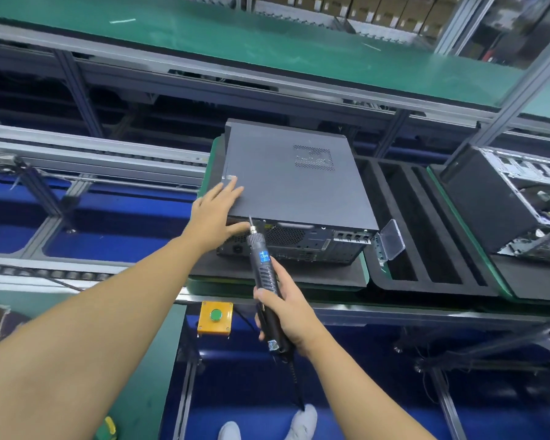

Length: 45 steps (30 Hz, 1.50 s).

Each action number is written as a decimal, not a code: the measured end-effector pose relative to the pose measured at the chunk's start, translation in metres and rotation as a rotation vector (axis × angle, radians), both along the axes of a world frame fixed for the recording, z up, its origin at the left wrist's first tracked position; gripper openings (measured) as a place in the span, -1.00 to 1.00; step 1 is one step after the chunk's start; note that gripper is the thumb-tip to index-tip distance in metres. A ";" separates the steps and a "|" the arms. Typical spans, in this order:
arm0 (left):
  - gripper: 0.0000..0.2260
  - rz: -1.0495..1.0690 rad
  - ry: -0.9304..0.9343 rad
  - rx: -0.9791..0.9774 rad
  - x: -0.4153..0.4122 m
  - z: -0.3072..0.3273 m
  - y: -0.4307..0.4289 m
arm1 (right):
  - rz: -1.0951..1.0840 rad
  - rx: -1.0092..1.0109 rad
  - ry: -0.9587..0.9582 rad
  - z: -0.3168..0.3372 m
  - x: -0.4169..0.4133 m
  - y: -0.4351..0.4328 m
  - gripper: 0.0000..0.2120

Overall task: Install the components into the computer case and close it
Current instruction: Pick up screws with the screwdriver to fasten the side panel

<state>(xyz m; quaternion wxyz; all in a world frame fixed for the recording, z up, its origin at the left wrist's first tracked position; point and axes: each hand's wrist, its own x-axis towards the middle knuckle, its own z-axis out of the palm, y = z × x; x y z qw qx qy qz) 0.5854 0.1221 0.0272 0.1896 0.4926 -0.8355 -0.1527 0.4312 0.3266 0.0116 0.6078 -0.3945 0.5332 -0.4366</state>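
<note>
A dark grey computer case (292, 182) lies flat on a black foam pad (277, 274), its side panel on top and its rear ports facing me. My left hand (218, 214) rests flat on the near left corner of the panel, fingers straight, thumb along the rear edge. My right hand (286, 312) grips a black electric screwdriver (264, 271). The bit tip points at the case's upper rear edge, just right of my left thumb.
A small clear plastic box (392, 239) stands by the case's right rear corner. A black slotted foam tray (426, 230) lies to the right, then an open case (515, 201). A yellow box with a green button (215, 316) hangs under the bench edge. A green conveyor (267, 42) runs behind.
</note>
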 end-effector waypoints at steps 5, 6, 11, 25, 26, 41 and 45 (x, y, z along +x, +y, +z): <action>-0.73 0.423 0.186 -0.072 0.072 -0.040 0.036 | 0.101 0.044 0.008 -0.001 0.035 -0.014 -0.33; -0.78 0.443 0.158 -0.018 0.086 -0.050 0.044 | 0.128 0.057 0.036 -0.003 0.045 -0.018 -0.30; -0.84 0.631 0.413 0.393 0.147 -0.080 0.084 | 0.282 0.157 0.164 -0.027 0.099 -0.040 -0.30; -0.79 0.976 0.630 0.862 0.219 -0.150 0.157 | 0.598 0.360 0.492 -0.140 0.226 -0.069 -0.50; -0.80 0.985 0.610 0.866 0.221 -0.156 0.160 | 0.613 0.350 0.544 -0.145 0.231 -0.068 -0.50; -0.91 0.858 0.398 0.755 0.181 -0.146 0.131 | 0.732 -0.025 1.174 -0.118 0.176 -0.090 -0.66; -0.87 0.728 0.444 0.861 0.136 -0.133 0.107 | 0.671 -0.027 1.254 -0.100 0.120 -0.101 -0.70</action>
